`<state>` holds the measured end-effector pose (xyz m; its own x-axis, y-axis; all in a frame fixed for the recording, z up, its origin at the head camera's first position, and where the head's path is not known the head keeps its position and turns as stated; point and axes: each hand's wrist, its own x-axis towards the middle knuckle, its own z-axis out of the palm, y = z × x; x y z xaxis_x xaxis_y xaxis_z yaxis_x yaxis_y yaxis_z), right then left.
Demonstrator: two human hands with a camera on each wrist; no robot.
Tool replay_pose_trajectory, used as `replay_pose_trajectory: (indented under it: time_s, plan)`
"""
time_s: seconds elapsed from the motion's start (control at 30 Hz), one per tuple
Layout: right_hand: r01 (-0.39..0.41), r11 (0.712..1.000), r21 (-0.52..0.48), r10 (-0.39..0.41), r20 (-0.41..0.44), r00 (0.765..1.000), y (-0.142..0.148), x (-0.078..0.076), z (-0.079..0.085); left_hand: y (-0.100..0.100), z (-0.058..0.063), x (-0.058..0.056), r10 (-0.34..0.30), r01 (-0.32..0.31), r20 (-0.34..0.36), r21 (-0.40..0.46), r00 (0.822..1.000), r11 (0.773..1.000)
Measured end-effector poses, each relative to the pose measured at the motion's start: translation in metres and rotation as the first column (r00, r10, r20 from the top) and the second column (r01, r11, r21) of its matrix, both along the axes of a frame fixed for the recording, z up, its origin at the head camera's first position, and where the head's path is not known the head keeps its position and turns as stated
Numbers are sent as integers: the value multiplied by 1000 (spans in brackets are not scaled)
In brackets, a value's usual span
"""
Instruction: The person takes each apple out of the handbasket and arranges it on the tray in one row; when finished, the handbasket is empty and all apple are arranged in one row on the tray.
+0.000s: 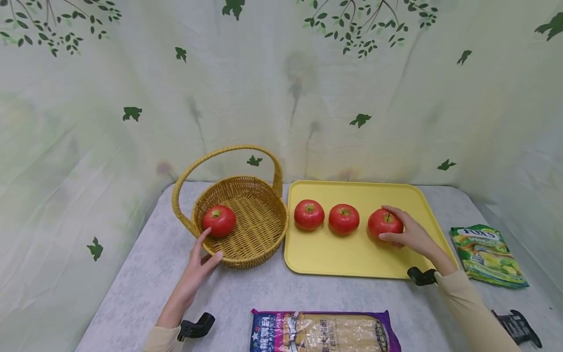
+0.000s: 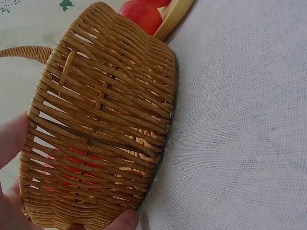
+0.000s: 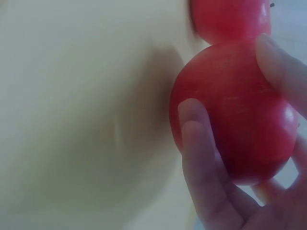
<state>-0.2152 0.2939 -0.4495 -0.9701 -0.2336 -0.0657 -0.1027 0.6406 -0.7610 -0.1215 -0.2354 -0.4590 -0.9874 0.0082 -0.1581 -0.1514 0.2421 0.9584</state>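
A red apple (image 1: pixel 381 224) on the right of the yellow tray (image 1: pixel 325 256) is gripped by my right hand (image 1: pixel 411 237). In the right wrist view, thumb and fingers wrap round this apple (image 3: pixel 235 110), close above the tray surface. Two more apples, one at the tray's left (image 1: pixel 309 215) and one in the middle (image 1: pixel 344 219), sit in line with it. My left hand (image 1: pixel 200 274) holds the near left rim of a wicker basket (image 1: pixel 259 252); its fingers touch the woven side (image 2: pixel 100 110). Inside the basket, by those fingers, lies one apple (image 1: pixel 219 221).
A green candy bag (image 1: pixel 488 255) lies right of the tray. Near the front edge is a purple pasta packet (image 1: pixel 325 332). The basket's tall handle (image 1: pixel 233 148) arches over it. A leaf-printed curtain (image 1: pixel 281 98) hangs behind the table. A black object (image 1: pixel 519 327) lies at the lower right.
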Motion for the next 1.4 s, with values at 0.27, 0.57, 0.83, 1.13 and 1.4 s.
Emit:
replay_pose_trajectory:
  time_s: [0.27, 0.57, 0.83, 1.13, 1.4]
  plan:
    - [-27, 1000, -3, 27, 20, 999, -6, -9, -2, 1, 0, 0, 0, 0, -1, 2, 1000, 1000]
    - [-49, 998, -26, 50, 47, 998, -6, -8, 10, 0, 0, 0, 0, 0, -14, 13, 1000, 1000]
    - [-40, 994, -102, 38, -20, 999, -14, -6, 32, 1, 0, 0, 0, 0, -7, 9, 1000, 1000]
    - [-236, 923, -304, 244, -12, 970, -79, -9, 50, 1, -1, 1, -5, 5, -16, 29, 1000, 1000]
    - [-428, 815, -390, 454, -29, 890, -169, -12, 59, 1, -2, 1, 12, -11, -22, 34, 1000, 999]
